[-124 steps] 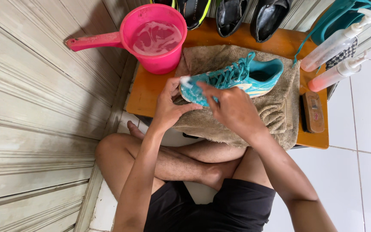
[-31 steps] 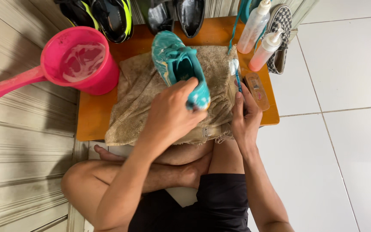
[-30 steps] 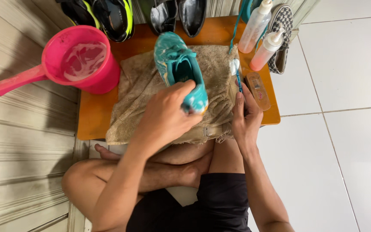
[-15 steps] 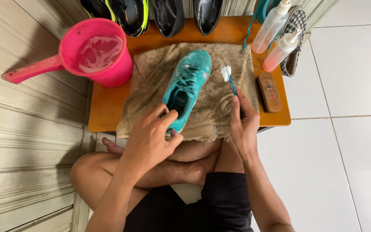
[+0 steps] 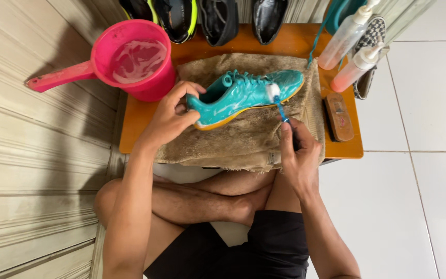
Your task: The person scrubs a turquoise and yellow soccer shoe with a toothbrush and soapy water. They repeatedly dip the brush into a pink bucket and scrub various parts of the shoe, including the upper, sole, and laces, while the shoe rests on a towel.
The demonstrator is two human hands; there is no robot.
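A teal sports shoe [image 5: 243,95] with a yellow sole lies on its side on a brown towel [image 5: 249,139] spread over a low orange table [image 5: 139,119]. My left hand [image 5: 169,118] grips the shoe's heel. My right hand [image 5: 298,155] holds a blue toothbrush [image 5: 281,110] by its handle. The white foamy bristles rest against the shoe's toe area. White foam streaks the shoe's side.
A pink dipper [image 5: 130,59] with soapy water stands at the table's left back. Several dark shoes [image 5: 218,18] line the back edge. Two spray bottles [image 5: 349,51], a checkered shoe [image 5: 370,44] and a wooden brush [image 5: 338,117] sit at the right. White tiles lie to the right.
My left hand has turned the shoe from lengthwise to lying sideways across the towel. My right hand has brought the toothbrush onto the shoe's toe.
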